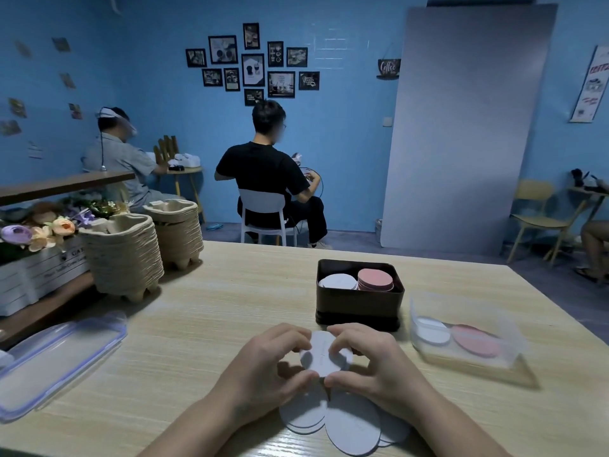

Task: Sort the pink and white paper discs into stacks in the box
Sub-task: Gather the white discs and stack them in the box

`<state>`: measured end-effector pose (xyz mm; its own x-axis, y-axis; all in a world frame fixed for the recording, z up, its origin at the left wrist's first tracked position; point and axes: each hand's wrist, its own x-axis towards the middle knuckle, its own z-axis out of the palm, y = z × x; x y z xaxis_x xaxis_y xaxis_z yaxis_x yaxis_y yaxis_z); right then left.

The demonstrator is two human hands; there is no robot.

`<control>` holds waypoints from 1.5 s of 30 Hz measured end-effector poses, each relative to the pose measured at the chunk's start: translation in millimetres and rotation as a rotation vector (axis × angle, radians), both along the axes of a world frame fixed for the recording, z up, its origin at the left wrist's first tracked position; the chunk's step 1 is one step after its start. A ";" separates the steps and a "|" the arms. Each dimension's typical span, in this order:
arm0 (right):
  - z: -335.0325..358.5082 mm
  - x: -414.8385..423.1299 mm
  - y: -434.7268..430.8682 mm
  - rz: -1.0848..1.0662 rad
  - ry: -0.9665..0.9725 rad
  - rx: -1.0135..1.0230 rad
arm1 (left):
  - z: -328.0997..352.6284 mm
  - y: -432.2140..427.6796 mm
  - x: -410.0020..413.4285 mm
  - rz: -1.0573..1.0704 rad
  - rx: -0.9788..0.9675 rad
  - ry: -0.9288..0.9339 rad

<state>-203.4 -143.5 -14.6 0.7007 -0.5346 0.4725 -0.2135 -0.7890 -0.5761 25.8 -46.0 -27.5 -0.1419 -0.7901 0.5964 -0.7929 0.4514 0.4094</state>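
Our left hand [263, 361] and right hand [372, 361] pinch white discs [324, 356].
We hold them just before the box [359, 305]; inside it, white stack [337, 281] beside pink stack [375, 279].

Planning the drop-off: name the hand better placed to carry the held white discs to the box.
Right, probably. The left hand and right hand both pinch the discs, but the right sits directly before the box; the left would have to reach across.

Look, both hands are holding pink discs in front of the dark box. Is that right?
Not quite. The head view shows the left hand and right hand holding white discs, not pink, in front of the dark box.
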 end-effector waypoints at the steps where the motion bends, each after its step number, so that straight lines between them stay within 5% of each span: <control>1: -0.2 -0.3 -0.1 0.003 -0.004 0.000 | -1.4 -1.1 -0.8 0.001 -0.005 -0.016; 17: 0.6 -1.1 1.8 0.020 -0.021 0.041 | -3.5 5.2 -1.9 0.020 -0.002 -0.039; 34: 4.0 -13.1 -0.4 -0.053 0.091 -0.012 | 5.5 28.9 16.2 0.001 0.292 -0.103; 45: -1.1 -13.7 -6.2 -0.102 0.083 -0.038 | 1.0 30.2 12.7 0.178 0.219 -0.091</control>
